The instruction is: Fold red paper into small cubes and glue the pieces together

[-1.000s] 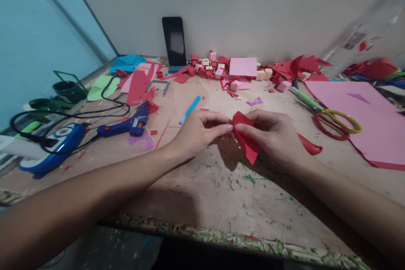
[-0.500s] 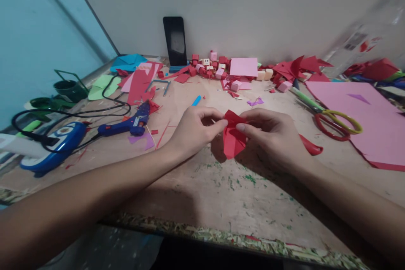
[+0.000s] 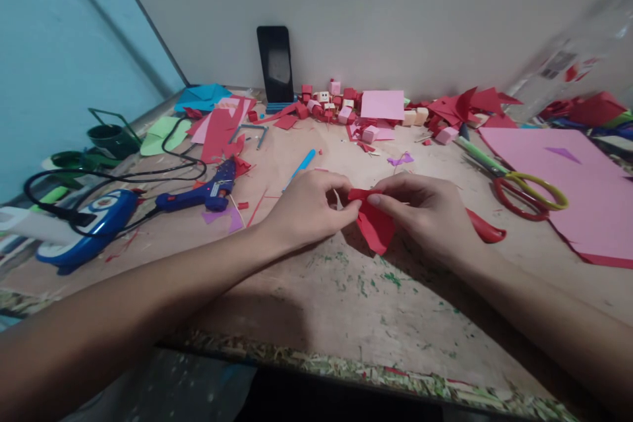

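Note:
A small folded piece of red paper [image 3: 376,229] is pinched between both hands above the front half of the table. My left hand [image 3: 321,208] grips its upper left edge between thumb and fingers. My right hand [image 3: 426,214] holds its upper right side, the thumb lying on top. The paper's lower part hangs down toward me, and its far side is hidden behind my fingers. Just beyond my left hand lies a light blue stick [image 3: 302,165]. Partly covered by my right hand, a red curved object [image 3: 487,227] rests on the table.
At left are a blue glue gun [image 3: 202,194], its black cord and a blue-and-white power strip [image 3: 89,231]. Scissors [image 3: 531,194] and pink sheets [image 3: 588,184] lie right. A phone [image 3: 275,66] leans on the wall beside small paper cubes [image 3: 341,109] and red scraps.
The red paper has tilted, its lower end swinging right and its top folding down. My left hand has shifted slightly right, uncovering more of the blue stick.

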Demonstrator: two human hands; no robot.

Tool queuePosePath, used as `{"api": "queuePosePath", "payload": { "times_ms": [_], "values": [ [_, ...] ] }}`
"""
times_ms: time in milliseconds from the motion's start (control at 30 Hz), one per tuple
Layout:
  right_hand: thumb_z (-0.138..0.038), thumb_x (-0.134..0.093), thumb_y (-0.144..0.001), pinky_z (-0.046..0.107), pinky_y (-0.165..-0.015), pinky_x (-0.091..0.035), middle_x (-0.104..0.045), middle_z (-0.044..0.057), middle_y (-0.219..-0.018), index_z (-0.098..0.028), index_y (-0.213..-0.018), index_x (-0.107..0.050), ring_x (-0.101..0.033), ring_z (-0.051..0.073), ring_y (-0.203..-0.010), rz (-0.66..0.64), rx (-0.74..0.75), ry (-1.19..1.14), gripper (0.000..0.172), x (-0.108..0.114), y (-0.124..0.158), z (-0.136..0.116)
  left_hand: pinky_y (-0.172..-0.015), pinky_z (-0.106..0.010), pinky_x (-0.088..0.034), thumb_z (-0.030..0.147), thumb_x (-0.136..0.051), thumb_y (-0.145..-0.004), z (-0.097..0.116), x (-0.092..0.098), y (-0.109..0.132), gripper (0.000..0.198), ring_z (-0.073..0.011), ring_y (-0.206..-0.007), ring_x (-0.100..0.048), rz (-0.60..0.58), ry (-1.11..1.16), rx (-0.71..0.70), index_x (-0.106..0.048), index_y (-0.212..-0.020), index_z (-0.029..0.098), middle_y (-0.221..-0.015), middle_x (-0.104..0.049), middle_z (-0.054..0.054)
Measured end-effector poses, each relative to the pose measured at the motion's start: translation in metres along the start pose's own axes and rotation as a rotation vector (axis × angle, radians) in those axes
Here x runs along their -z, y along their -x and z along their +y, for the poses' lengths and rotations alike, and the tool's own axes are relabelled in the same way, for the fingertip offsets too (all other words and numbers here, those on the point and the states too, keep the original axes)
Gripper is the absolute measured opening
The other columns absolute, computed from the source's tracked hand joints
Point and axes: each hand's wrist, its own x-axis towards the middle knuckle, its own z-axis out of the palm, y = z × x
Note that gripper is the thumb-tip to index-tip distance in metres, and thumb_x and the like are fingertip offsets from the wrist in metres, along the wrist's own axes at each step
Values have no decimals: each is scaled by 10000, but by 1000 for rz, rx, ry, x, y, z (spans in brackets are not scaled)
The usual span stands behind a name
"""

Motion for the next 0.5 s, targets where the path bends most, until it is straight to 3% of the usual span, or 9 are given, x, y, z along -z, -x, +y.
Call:
{"api": "queuePosePath", "payload": {
  "times_ms": [200, 367, 500],
  "values": [
    [-310, -817, -805, 326, -638, -576, -796, 44, -813, -238, -776, -775, -726, 211, -719, 41, -27, -103, 88, 1, -1, -1, -600, -246, -425, 184, -653, -872, -5, 1, -2, 177, -122, -622, -589, -15, 39, 78, -758, -734, 145, -674, -695, -6],
    [-264, -799, -815, 354, -786, -627, -836, 55, -964, -243, -769, -792, -774, 240, -893, -15, 17, -109, 52, 1, -1, -1, -596, -228, -426, 168, -647, -877, -5, 1, -2, 180, -104, -616, -575, -6, 91, 85, -708, -709, 143, -663, -664, 14],
    [-275, -782, -837, 369, -804, -637, -834, 58, -1014, -245, -771, -786, -777, 253, -944, -61, 26, -106, 72, 0, 0, 0, -594, -214, -427, 130, -634, -874, -5, 0, -2, 181, -89, -618, -566, -22, 151, 84, -697, -704, 142, -662, -647, 28]
  ]
}}
